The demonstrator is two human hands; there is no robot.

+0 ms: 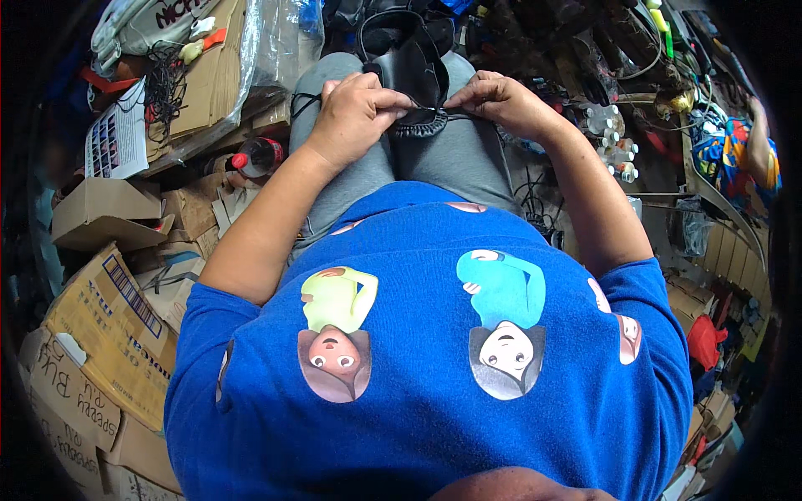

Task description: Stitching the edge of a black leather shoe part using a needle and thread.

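Note:
A black leather shoe (415, 79) lies between my thighs, its opening away from me and its gathered, stitched toe (420, 128) towards me. My left hand (355, 113) is closed, thumb and forefinger pinching at the left of the toe seam. From the other side my right hand (504, 102) pinches the same seam, its fingertips just short of the left ones. A dark cord (305, 100) shows past my left hand, above the grey trousers (447, 159). Any thread or needle between the fingertips is too small to make out.
Flattened cardboard (205, 83) under clear plastic lies at the left, near a red-capped bottle (257, 158) and an open carton (109, 213). Several small clear bottles (614, 138) stand at the right. Another person's arm (758, 138) shows at the far right.

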